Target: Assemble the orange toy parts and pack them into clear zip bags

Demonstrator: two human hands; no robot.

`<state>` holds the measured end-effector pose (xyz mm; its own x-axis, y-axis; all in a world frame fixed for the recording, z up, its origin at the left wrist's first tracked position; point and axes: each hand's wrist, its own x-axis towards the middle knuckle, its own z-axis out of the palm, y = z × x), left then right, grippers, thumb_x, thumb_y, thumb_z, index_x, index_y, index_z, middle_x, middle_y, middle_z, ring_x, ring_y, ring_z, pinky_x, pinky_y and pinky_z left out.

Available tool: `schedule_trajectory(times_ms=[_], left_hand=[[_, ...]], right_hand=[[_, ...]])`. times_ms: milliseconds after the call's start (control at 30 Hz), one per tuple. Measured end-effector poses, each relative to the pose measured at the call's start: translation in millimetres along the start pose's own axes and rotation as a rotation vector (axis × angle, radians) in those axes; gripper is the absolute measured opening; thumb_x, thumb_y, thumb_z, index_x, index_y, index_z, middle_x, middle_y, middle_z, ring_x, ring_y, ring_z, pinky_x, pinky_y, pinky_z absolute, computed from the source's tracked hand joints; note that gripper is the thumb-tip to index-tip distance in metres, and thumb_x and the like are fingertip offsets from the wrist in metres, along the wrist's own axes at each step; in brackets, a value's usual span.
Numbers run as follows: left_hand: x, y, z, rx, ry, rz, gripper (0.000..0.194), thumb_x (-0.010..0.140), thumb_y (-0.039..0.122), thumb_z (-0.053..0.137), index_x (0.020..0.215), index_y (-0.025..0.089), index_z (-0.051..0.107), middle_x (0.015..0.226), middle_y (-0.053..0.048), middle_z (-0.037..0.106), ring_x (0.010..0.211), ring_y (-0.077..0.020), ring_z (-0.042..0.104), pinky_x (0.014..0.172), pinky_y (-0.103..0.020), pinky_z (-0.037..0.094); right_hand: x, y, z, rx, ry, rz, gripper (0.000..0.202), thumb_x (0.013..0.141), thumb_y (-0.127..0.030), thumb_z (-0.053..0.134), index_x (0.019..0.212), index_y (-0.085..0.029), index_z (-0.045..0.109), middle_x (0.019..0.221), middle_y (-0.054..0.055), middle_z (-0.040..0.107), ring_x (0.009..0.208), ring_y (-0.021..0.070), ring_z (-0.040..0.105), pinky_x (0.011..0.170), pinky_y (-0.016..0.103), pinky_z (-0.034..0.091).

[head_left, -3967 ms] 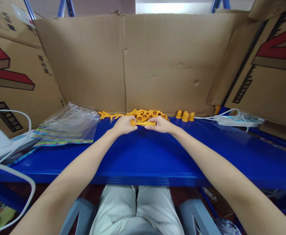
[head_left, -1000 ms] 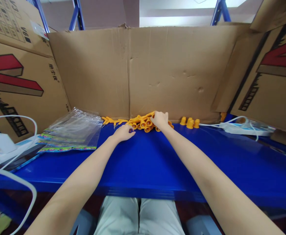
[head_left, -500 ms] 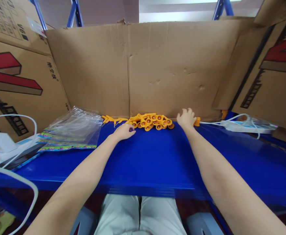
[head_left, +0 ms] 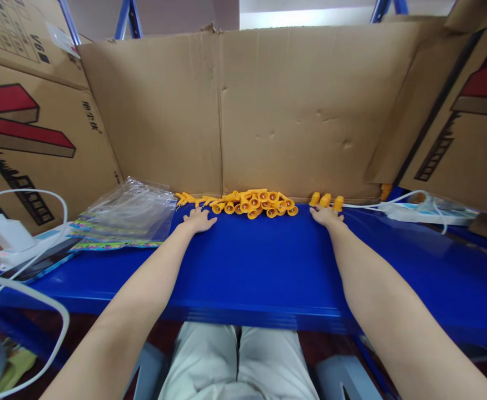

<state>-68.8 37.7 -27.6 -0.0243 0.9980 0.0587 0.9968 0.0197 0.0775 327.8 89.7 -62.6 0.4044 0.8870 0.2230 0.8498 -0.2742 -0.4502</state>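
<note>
A pile of orange cone-ended pieces (head_left: 264, 204) lies along the foot of the cardboard at the middle of the blue table. To its left are thin branched orange pieces (head_left: 188, 198), and my left hand (head_left: 199, 220) is just in front of them, fingers spread, with nothing seen in it. Three orange cup-shaped pieces (head_left: 326, 200) stand in a short row at the right. Right before them is my right hand (head_left: 327, 215), its fingers apart and close to the pieces; I cannot tell whether they touch.
Clear plastic bags (head_left: 130, 214) are stacked at the left on the blue table (head_left: 260, 266). A white charger (head_left: 12, 233) and cables lie farther left. A white power strip (head_left: 427, 214) is at the right. Upright cardboard (head_left: 293, 111) closes off the back.
My left hand has moved left, off the edge of the pile, and opened out. My right hand has shifted right and lower, and three cup-shaped pieces now show beyond it.
</note>
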Motion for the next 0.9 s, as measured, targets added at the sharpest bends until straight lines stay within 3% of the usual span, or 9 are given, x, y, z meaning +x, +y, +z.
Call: schedule_trajectory(times_ms=[333, 500, 733, 900], left_hand=[[11.2, -8.8, 6.1, 0.044, -0.002, -0.057, 0.063, 0.089, 0.056, 0.03, 0.14, 0.021, 0.043, 0.156, -0.011, 0.021, 0.142, -0.0356, 0.019, 0.106, -0.061, 0.028], [12.9, -11.9, 6.4, 0.071, 0.028, -0.051, 0.06, 0.09, 0.052, 0.029, 0.138, 0.021, 0.047, 0.153, -0.011, 0.03, 0.14, -0.0354, 0.024, 0.105, -0.064, 0.027], [19.0, -6.2, 1.9, 0.068, 0.128, -0.035, 0.057, 0.088, 0.034, 0.037, 0.142, 0.015, 0.039, 0.15, -0.013, 0.036, 0.14, -0.0316, 0.026, 0.108, -0.064, 0.021], [35.7, -4.8, -2.6, 0.074, 0.055, 0.005, 0.059, 0.082, 0.017, 0.041, 0.14, 0.023, 0.043, 0.153, -0.007, 0.031, 0.142, -0.0301, 0.022, 0.11, -0.063, 0.018]], right_hand=[[-13.8, -8.2, -9.5, -0.152, -0.13, 0.027, 0.051, 0.095, -0.039, 0.029, 0.141, -0.023, 0.042, 0.151, 0.018, 0.028, 0.138, 0.0382, 0.023, 0.103, 0.07, 0.016], [-20.1, -12.7, -18.3, -0.214, -0.192, 0.041, 0.054, 0.095, -0.037, 0.028, 0.146, -0.021, 0.034, 0.153, 0.017, 0.023, 0.141, 0.0379, 0.017, 0.103, 0.069, 0.016], [-24.3, -4.9, -19.4, -0.202, -0.179, 0.003, 0.049, 0.095, -0.038, 0.032, 0.141, -0.022, 0.043, 0.148, 0.019, 0.033, 0.137, 0.0374, 0.029, 0.103, 0.069, 0.018], [-24.3, 1.7, -17.5, -0.188, -0.13, -0.047, 0.046, 0.094, -0.037, 0.036, 0.136, -0.023, 0.048, 0.142, 0.018, 0.041, 0.132, 0.0375, 0.035, 0.099, 0.069, 0.025]])
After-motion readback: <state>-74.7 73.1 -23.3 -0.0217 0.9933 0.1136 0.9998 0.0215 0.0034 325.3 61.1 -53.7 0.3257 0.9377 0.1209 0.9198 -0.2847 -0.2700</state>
